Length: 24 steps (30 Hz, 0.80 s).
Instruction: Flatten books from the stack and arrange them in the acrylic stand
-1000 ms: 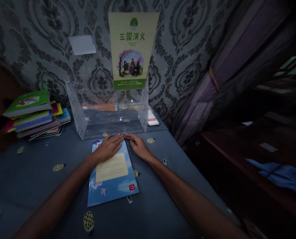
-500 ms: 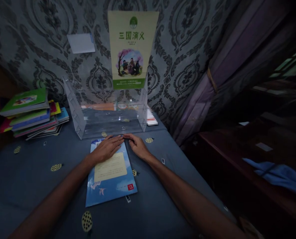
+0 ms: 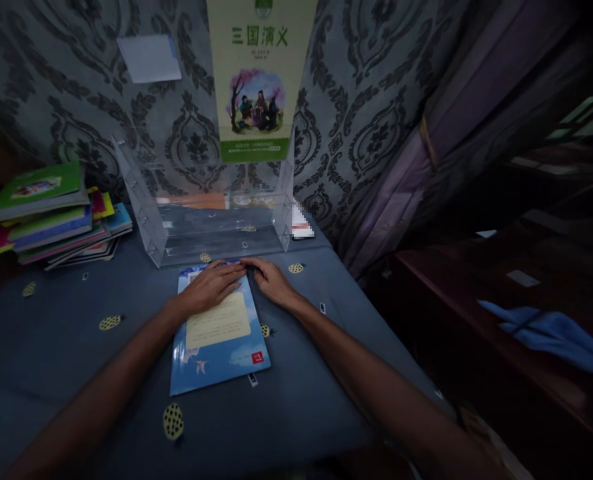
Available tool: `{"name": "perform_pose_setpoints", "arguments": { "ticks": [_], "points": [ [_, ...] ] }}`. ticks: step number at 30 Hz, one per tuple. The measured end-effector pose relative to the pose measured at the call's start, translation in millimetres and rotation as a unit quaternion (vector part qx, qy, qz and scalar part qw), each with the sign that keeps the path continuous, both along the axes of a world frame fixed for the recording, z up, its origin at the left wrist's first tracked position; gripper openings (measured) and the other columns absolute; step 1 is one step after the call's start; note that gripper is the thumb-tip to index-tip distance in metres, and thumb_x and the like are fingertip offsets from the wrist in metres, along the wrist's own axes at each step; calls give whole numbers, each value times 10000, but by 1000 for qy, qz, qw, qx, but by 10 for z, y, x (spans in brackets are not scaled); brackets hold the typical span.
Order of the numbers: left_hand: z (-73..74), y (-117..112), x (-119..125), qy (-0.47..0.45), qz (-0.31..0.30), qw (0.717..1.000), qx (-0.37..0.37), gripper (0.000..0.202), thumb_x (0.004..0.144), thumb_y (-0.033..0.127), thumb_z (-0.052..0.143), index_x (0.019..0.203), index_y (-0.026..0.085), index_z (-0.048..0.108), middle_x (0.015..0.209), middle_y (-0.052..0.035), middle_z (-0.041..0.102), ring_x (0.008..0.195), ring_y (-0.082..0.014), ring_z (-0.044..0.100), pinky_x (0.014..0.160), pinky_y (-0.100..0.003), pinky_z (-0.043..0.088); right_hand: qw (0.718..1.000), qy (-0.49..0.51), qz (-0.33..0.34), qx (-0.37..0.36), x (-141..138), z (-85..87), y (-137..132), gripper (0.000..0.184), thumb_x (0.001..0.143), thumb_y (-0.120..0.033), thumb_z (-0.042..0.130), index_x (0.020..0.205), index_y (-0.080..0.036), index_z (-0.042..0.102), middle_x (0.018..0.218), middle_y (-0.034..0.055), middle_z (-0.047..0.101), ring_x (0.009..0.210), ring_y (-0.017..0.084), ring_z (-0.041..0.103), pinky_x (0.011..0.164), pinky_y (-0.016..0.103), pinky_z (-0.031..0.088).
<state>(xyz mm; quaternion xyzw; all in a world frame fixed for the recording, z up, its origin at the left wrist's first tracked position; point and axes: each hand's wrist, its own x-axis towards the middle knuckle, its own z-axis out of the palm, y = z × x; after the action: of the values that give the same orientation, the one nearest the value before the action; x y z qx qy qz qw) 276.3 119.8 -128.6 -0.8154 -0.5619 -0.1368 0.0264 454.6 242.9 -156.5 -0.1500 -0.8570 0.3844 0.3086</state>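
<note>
A blue book (image 3: 221, 367) with a pale yellow text panel lies flat on the table. My left hand (image 3: 211, 288) rests palm down across its upper part, fingers stretched toward the top right corner and pressing on nothing else. At that corner is my right hand (image 3: 270, 280), its fingers bent gently over the edge and the thumb apart from them. Its fingertips meet those of my left hand, and part of the book's top edge is hidden beneath both. Just behind stands a clear acrylic rack (image 3: 206, 247) with stepped sides.
A stack of books (image 3: 46, 217) sits at the left. On the patterned wall hang a yellow-green book cover (image 3: 256, 87) and a white card (image 3: 149, 60). A purple curtain (image 3: 396, 180) falls beyond the table's right edge; a blue cloth (image 3: 551, 337) lies farther right.
The whole view has tipped slightly downward, so things sit higher in it. Both hands keep nearly the same place on the book, which has not visibly moved on the table.
</note>
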Motion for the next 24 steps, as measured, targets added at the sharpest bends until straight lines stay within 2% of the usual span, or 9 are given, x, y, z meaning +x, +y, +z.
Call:
{"name": "perform_pose_setpoints", "arguments": {
  "ticks": [5, 24],
  "points": [
    [9, -5, 3, -2, 7, 1000, -9, 437, 1054, 408, 284, 1390, 255, 518, 1411, -51, 577, 1314, -195, 518, 1132, -451, 332, 1000, -5, 5, -1, -5, -12, 16, 547, 800, 1, 426, 1259, -216, 630, 1237, 51, 684, 1172, 188, 610, 1071, 417, 444],
    [97, -128, 121, 7, -29, 999, -15, 455, 1052, 371, 262, 1420, 239, 495, 1410, -63, 576, 1290, -215, 538, 1096, -435, 387, 999, -6, -3, 32, -1, 2, -25, 473, 850, -52, 449, 1254, -207, 640, 1208, 73, 690, 1132, 207, 617, 1023, 433, 478]
  ]
}}
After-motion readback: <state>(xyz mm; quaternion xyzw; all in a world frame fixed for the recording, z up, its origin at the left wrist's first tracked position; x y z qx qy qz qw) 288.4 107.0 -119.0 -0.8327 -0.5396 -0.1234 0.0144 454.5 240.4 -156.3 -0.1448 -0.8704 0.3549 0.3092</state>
